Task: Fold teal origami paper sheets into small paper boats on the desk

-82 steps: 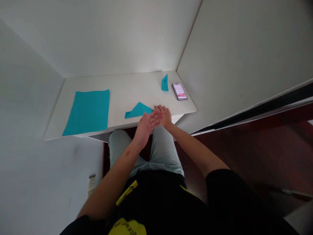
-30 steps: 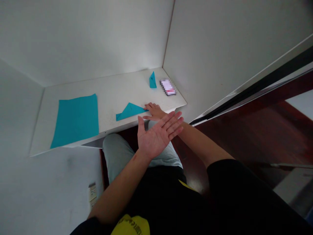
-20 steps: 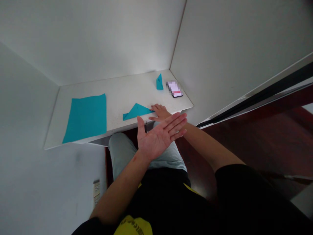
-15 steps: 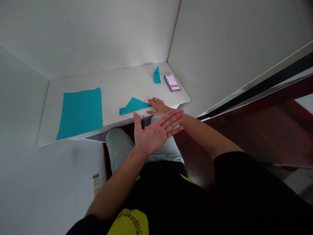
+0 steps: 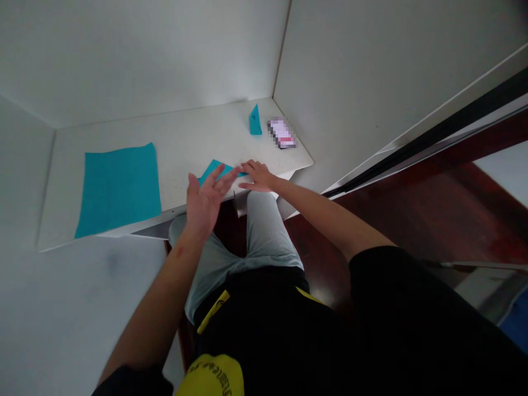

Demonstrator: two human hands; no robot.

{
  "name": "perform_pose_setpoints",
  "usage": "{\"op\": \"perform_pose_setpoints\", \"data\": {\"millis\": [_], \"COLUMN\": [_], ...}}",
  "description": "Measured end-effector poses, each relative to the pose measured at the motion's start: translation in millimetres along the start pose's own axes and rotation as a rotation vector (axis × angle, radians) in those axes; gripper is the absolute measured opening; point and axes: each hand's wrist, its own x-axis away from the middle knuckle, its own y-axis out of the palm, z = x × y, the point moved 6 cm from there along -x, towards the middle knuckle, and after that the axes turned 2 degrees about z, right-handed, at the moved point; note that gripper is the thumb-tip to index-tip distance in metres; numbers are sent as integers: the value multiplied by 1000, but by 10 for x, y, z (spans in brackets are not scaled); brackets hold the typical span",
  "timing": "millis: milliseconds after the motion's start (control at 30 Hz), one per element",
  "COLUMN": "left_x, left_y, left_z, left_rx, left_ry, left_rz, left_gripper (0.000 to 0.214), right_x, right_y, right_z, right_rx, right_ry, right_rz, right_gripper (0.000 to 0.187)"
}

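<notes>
Here we are at a white surface (image 5: 185, 132) tucked into a corner of pale walls, and the action centres on a folded teal paper triangle (image 5: 216, 169) lying flat near the front edge. The left hand (image 5: 202, 203) is wide open, palm toward the camera and fingers fanned, with the fingertips up over the triangle's near side; whether they actually touch the paper is hard to call from here. The right hand (image 5: 258, 176) sits palm down, fingers loosely curved, at the triangle's pointed end and gripping nothing. This paper looks thin and soft: it should weigh next to nothing, crease easily and lie close against that smooth top, so the folded edge or a corner looks like the place to pinch it. Off to the left lies a flat teal paper sheet (image 5: 117, 190), and toward the back sits a small folded teal paper piece (image 5: 255, 121) beside a pixelated smartphone (image 5: 281, 133).
</notes>
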Motion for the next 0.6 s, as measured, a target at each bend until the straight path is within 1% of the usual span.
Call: {"op": "perform_pose_setpoints", "data": {"millis": [67,100,133,167,233,300,400,500,600], "left_x": [-154,-210,-252,-281,-310,-305,-248,-187,-147], "left_y": [-483,-684,-859,-998,-1194,-1290,-1312,-1324,-1331], "left_z": [-25,-45,-70,-101,-195,-314,-469,-574,-629], "left_rx": [-376,-585,-770,-909,-1077,-1181,-1247,-1263,-1243], "left_ry": [148,197,231,258,270,263,301,300,281], "left_rz": [169,219,256,265,232,161,66,56,81], "left_gripper": [83,77,78,82,87,82,62,55,54], "right_x": [24,40,57,72,90,99,123,164,194], "right_y": [-20,-27,-36,-39,-33,-28,-37,-53,-65], "right_z": [-26,-37,-41,-41,-32,-30,-43,-69,-79], "right_rx": [-14,-20,-20,-16,-13,-30,-62,-73,-96], "right_ry": [-17,-22,-17,-13,-5,-11,-16,-27,-40], "right_rz": [24,31,46,57,82,124,206,261,284], "right_gripper": [70,69,68,68,66,61,54,52,46]}}
